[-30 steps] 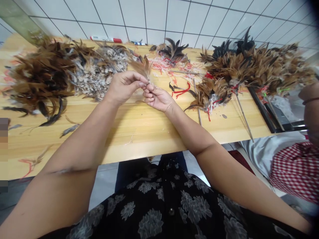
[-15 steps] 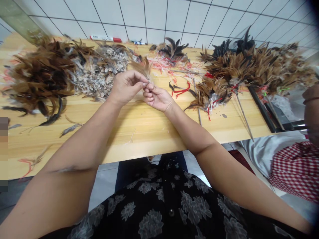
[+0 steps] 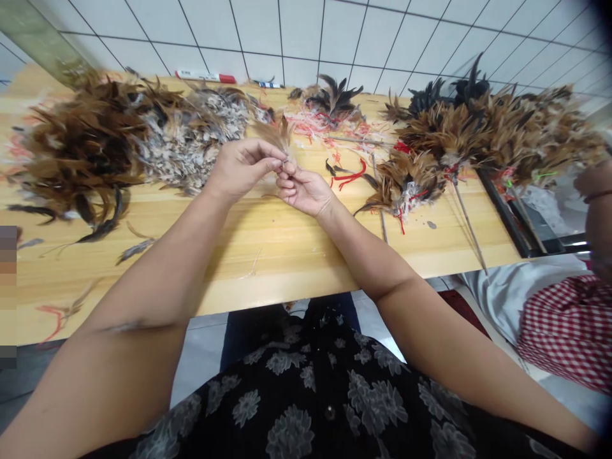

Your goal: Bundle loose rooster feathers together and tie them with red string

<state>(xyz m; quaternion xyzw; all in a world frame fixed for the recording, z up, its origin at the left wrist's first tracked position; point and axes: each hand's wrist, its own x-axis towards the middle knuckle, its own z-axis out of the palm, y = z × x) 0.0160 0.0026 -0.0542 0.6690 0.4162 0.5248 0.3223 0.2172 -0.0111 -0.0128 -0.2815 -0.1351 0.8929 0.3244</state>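
Note:
A small bunch of brown feathers (image 3: 281, 134) stands up between my two hands, tips pointing away from me. My left hand (image 3: 245, 167) pinches at its base with thumb and forefinger. Fingertips of my right hand (image 3: 306, 190) are closed on the same base from the other side, the remaining fingers curled. The quill ends are mostly hidden by the fingers. Left of my hands lies a pile of grey-white fluffy feathers (image 3: 179, 143), and beyond it a heap of brown feathers (image 3: 81, 146). Red string (image 3: 351, 175) lies to the right of my right hand.
Feather dusters (image 3: 497, 127) on thin sticks lie at the right, near a black-framed tray (image 3: 500, 210). A smaller feather bundle (image 3: 406, 185) is closer. Markers (image 3: 205, 77) rest by the tiled wall. Another person's arm (image 3: 600, 210) shows at the right edge.
Both hands stay together on the feather bunch, with only slight finger movement. The whole view has shifted a little.

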